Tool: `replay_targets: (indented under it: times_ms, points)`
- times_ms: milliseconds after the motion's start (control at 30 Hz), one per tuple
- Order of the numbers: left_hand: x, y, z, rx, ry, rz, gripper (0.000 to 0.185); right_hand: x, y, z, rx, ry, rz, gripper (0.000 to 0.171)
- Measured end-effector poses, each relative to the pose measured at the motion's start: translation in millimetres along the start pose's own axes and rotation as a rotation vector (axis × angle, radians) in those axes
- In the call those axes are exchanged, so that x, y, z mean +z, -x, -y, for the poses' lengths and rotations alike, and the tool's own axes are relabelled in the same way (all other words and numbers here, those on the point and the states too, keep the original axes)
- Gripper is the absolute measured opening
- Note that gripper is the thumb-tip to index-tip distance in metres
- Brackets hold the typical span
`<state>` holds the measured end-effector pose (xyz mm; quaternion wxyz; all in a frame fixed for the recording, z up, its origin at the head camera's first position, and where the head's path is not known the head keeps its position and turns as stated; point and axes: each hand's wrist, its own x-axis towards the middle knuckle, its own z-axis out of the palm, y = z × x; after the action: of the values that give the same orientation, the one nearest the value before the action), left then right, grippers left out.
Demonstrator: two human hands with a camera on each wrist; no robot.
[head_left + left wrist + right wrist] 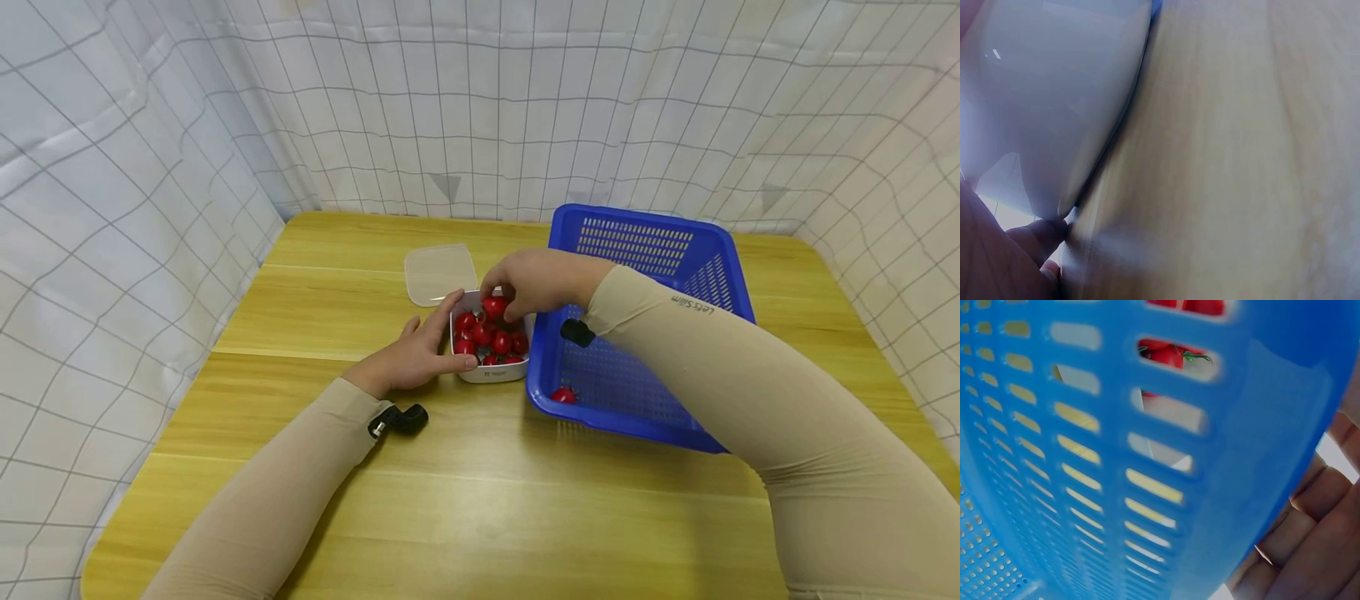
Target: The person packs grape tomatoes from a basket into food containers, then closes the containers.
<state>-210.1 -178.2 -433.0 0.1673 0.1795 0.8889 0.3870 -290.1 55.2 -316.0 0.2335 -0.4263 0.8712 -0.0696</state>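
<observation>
The tub (491, 371) sits left of the basket (637, 333), its lid (439, 272) lying behind it.

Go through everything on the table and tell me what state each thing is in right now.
White container: open, holding cherry tomatoes.
Lid: off, flat on the table behind the container.
Blue basket: upright, one tomato left inside.
Left hand: steadying the container's side.
Right hand: over the container, holding a tomato.

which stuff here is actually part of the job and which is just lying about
In use:
- white box of tomatoes, steadied by left hand
- tomato in the right hand grip
- blue basket, one tomato inside

Lying about:
- clear lid
- table
</observation>
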Motion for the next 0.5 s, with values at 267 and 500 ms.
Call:
replay_targets:
  times_ms: [267,500]
  points:
    - [0.0,0.8,-0.5,-0.003,0.002,0.005,0.106,-0.6,-0.9,0.5,0.000,0.004,-0.011,0.041]
    - [-0.3,0.0,-0.5,-0.010,-0.003,0.008,0.107,-1.2,-1.7,1.2,-0.018,0.003,-0.013,0.040]
